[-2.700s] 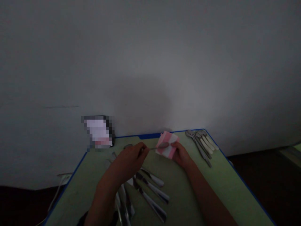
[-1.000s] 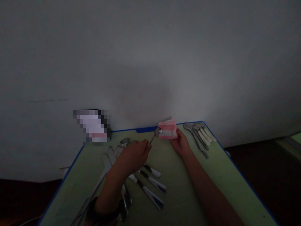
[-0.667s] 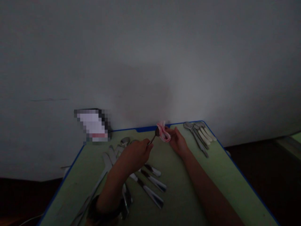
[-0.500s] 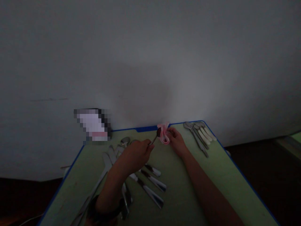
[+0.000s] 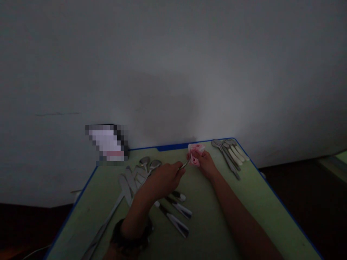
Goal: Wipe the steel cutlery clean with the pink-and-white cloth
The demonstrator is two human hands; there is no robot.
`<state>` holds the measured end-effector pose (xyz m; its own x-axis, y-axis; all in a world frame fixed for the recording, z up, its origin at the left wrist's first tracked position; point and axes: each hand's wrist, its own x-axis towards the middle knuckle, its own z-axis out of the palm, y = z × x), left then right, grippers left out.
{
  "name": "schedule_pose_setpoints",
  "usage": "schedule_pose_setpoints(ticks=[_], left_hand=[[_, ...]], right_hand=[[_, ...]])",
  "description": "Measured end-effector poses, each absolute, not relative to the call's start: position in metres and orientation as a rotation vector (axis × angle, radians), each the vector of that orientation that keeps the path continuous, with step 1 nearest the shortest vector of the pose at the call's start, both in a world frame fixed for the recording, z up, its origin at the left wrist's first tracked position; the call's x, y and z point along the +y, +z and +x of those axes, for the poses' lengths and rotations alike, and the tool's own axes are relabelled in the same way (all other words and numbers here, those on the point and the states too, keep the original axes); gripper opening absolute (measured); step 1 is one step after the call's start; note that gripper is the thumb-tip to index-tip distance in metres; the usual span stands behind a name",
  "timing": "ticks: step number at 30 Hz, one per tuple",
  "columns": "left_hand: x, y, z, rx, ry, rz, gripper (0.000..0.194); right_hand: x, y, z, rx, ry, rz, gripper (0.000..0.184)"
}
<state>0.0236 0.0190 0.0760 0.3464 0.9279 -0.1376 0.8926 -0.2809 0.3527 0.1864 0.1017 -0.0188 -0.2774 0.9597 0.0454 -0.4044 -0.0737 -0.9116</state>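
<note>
My left hand [image 5: 165, 178] is closed around the handle of a metal spoon [image 5: 184, 165], which points up and to the right. My right hand [image 5: 204, 162] is closed on a pink and white cloth [image 5: 195, 152], bunched around the spoon's bowl so the bowl is hidden. Both hands are raised near the far side of the green table [image 5: 244, 213].
Several knives with pale handles [image 5: 176, 213] lie under my left arm. More spoons and knives [image 5: 138, 173] lie at the left. A row of several utensils [image 5: 230, 155] lies at the far right corner. A blurred object [image 5: 107, 144] stands by the grey wall.
The cloth, first flat behind the spoon, has been folded and bunched around the bowl. My left hand has moved slightly right and lower, closer to my right hand.
</note>
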Motion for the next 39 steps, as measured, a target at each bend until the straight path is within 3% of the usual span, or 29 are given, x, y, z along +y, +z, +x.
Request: schedule_pose_setpoints(ticks=[17, 24, 33, 39], left_hand=[[0.021, 0.063, 0.031, 1.499, 0.126, 2.173, 0.041], [0.028, 0.050, 0.028, 1.541, 0.113, 2.158, 0.034], [0.020, 0.042, 0.044, 1.557, -0.035, 2.129, 0.052], [0.015, 0.034, 0.071, 1.716, -0.166, 2.215, 0.038]], right_hand=[[0.108, -0.020, 0.182, -0.760, 1.697, -0.671, 0.028], [0.109, -0.015, 0.179, -0.718, 1.713, -0.594, 0.030], [0.106, -0.024, 0.180, -0.891, 1.586, -0.730, 0.034], [0.111, -0.028, 0.178, -0.776, 1.600, -0.706, 0.033]])
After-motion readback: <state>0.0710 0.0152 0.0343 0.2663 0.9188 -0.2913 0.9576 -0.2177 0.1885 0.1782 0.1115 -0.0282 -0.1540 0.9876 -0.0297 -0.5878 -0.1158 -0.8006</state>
